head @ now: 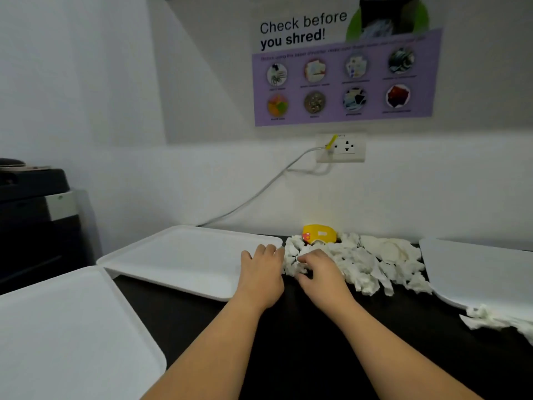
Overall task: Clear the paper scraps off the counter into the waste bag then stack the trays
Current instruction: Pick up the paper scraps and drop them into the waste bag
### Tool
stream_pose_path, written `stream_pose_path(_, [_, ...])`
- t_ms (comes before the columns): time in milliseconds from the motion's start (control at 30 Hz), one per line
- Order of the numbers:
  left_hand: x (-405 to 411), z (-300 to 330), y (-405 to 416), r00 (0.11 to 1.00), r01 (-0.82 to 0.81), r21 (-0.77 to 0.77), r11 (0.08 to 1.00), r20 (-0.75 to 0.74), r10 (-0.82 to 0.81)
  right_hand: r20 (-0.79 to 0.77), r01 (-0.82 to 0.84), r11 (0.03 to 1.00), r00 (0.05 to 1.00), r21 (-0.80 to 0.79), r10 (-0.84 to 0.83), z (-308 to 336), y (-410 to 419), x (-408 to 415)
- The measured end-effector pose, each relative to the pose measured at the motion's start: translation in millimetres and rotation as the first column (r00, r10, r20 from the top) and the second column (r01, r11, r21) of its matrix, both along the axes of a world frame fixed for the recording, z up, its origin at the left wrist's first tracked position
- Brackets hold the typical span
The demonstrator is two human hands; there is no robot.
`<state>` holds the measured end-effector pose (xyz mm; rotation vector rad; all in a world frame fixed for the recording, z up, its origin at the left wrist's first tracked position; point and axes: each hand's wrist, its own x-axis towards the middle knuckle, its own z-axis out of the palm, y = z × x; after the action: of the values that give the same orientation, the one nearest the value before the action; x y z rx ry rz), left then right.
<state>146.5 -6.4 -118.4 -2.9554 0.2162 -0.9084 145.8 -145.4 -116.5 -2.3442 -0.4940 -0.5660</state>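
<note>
You have a heap of torn white paper scraps (357, 262) on the dark counter (302, 336), far against the wall, between the middle tray (184, 258) and the right tray (484, 272); more scraps (496, 319) lie by its near edge; a third white tray (69, 336) lies flat, near left

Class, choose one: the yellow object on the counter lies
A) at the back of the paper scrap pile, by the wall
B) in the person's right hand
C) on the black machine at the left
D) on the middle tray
A: the yellow object sits behind the paper scraps, against the wall.
</note>
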Motion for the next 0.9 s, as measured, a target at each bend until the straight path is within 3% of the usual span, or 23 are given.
stream_pose_path(100, [4.2, 3.4, -2.3, 0.998, -0.063, 0.075, 0.995, -0.017, 0.064, 0.018, -0.037, 0.999, 0.999, -0.017, 0.037, -1.7, 3.5, 10.8])
stream_pose_path(233, [7.3, 0.2, -4.7, 0.999, -0.02, -0.034, 0.999, -0.034, 0.019, -0.023, -0.003, 0.998, 1.0, -0.056, 0.001, -1.9, 4.9, 13.2])
stream_pose_path(667, [6.1, 3.5, -3.6, 0.994, 0.071, -0.142, 0.987, -0.076, -0.082, -0.059, 0.06, 0.997, 0.996, -0.043, -0.062, -2.8, 4.8, 5.6])
stream_pose_path(900, [7.3, 7.8, 0.5, 0.971, 0.112, -0.483, 0.868, -0.131, -0.198, -0.093, 0.142, 0.989, 0.986, 0.042, -0.138, -2.9, -0.4, 8.7])
